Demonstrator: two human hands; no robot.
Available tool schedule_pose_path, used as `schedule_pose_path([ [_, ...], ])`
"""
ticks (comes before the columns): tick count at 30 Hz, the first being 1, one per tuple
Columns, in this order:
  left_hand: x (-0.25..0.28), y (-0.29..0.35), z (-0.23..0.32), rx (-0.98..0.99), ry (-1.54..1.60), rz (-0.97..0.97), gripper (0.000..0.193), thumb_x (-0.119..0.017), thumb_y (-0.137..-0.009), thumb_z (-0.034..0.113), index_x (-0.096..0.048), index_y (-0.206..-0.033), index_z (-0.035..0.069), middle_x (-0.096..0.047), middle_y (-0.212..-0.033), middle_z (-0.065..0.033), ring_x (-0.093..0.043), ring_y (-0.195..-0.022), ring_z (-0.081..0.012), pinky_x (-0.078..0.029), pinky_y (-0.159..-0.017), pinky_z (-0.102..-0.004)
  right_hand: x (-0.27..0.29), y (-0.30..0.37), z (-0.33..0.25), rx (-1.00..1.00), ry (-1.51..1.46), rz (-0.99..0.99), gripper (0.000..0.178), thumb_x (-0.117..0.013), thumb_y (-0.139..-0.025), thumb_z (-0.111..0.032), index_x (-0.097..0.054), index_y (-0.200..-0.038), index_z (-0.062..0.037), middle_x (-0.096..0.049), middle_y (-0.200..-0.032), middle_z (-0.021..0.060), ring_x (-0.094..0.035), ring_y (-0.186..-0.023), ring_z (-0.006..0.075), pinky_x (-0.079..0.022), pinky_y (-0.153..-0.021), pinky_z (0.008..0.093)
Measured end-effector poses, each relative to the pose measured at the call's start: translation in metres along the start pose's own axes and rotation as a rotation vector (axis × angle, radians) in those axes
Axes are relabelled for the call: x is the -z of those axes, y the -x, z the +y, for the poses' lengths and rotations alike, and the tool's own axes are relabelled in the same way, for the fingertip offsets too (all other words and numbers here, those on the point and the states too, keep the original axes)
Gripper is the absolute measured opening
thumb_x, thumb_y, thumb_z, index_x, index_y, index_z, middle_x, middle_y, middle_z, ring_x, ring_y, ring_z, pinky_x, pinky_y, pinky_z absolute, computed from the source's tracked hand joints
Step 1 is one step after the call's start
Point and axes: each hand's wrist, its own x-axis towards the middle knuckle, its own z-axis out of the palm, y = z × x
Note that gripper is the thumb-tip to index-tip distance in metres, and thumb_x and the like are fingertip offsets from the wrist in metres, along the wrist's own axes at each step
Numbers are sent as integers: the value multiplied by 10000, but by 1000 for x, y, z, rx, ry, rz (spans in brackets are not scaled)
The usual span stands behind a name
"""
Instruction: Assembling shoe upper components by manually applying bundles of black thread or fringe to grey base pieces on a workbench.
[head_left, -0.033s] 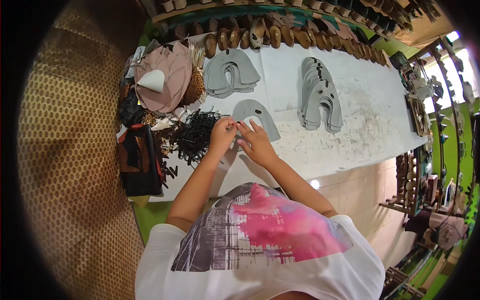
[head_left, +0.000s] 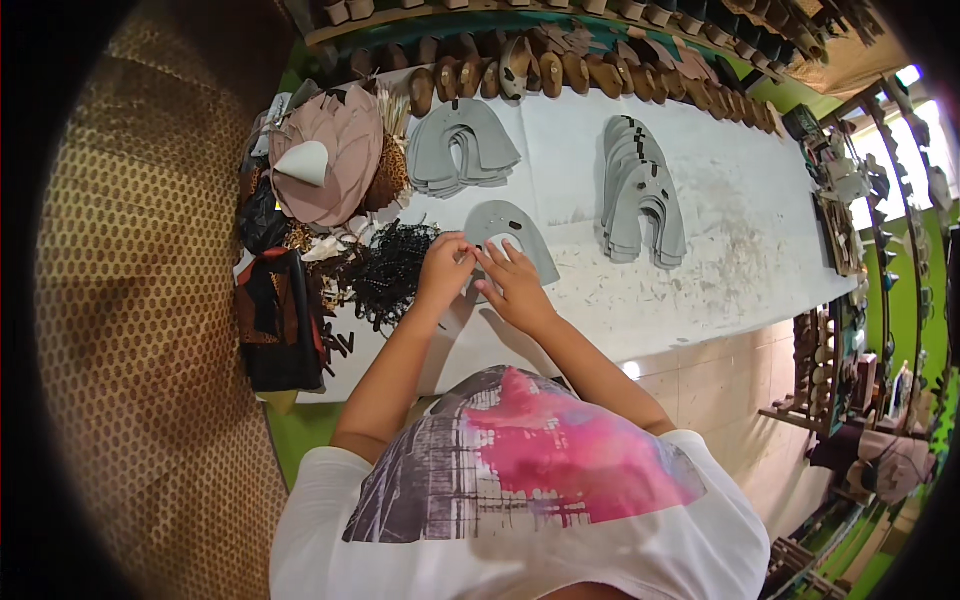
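Note:
On the white table lies a single grey horseshoe-shaped shoe-upper piece (head_left: 532, 238) with a small dark tab near its top. Over its left side, my left hand (head_left: 446, 270) has its thumb and fingers pinched together; whatever sits in them is too small to make out. Beside it, my right hand (head_left: 515, 292) rests with stretched, slightly spread fingers on the same piece, its fingertips close to those of the left. A tangled heap of black beaded-looking strips (head_left: 385, 268) lies just left of my left hand.
Farther off are two stacks of similar grey pieces, one left (head_left: 483, 135) and one right (head_left: 640, 205). Pink-brown cut pieces (head_left: 345, 165) pile up at the left, above a black bag-like item (head_left: 285, 350). Wooden shoe lasts (head_left: 552, 75) line the far edge. Racks (head_left: 815, 370) stand right.

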Motion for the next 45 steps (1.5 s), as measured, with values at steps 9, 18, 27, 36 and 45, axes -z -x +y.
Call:
schedule_pose_path([
  [9,-16,-48,11,-81,-806,-73,114,-692,-672,229,-679,-675,116,-571,-1153,-45,-485,-1070,-274,-385,-853,-455,11,1,77,-156,-189,42,326,-612,-771,-153,-603,-1088,-76,-523,-1188,173,-506,-1068,343,-411,-908,387],
  [18,-21,-54,3,71,-801,-113,129,-702,-671,272,-694,-712,150,-507,-1247,-58,-438,-1114,-290,-340,-881,-482,7,-19,96,-144,-190,4,303,-615,-758,-143,-621,-1056,-85,-529,-1166,181,-501,-1074,341,-405,-913,382],
  [27,-30,-40,13,-44,-789,69,102,-720,-656,232,-666,-734,195,-441,-1312,-74,-400,-1170,-281,-286,-905,-468,-1,-67,100,-152,-86,29,379,-621,-748,-162,-577,-1119,-98,-570,-1116,151,-529,-1029,334,-434,-874,394],
  [36,-32,-27,3,-156,-752,103,106,-684,-694,190,-696,-800,192,-445,-1307,-73,-389,-1195,-254,-262,-923,-466,-6,-118,107,-81,-92,-408,384,-686,-665,-262,-627,-985,-58,-622,-860,154,-587,-814,327,-469,-729,388],
  [45,-14,-14,-7,-375,-901,-42,191,-599,-790,248,-679,-959,206,-381,-1362,-85,-358,-1222,-297,-248,-963,-540,-18,-129,97,-234,146,-673,305,-678,-654,-283,-648,-816,-27,-640,-817,177,-608,-770,329,-472,-695,386],
])
